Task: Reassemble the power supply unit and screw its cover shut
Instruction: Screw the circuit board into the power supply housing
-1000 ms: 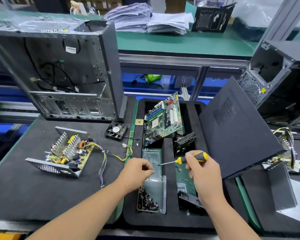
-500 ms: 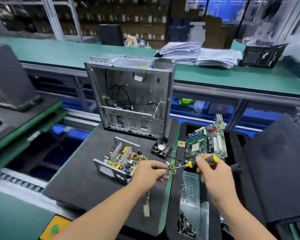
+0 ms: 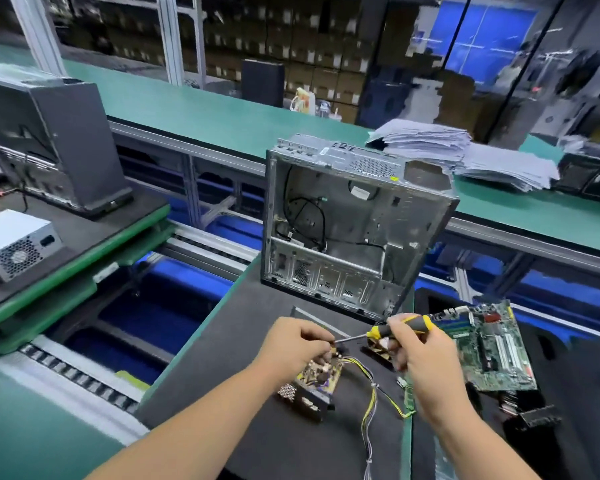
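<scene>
While the right hand (image 3: 426, 362) is gripping a yellow-and-black screwdriver (image 3: 392, 330) with curled fingers, its tip is meeting the left hand (image 3: 297, 344), whose fingers are pinching something too small to tell. Beneath them, the opened power supply unit (image 3: 317, 381) is lying on the dark tabletop (image 3: 243, 341), before an empty computer case (image 3: 354, 230).

screwdriver (image 3: 400, 328) yellow-black | motherboard (image 3: 489, 344) green | mat (image 3: 257, 341) black

both forearms bare to the frame edge, no sleeves, gloves, rings or watch on the hands (image 3: 354, 351).
</scene>
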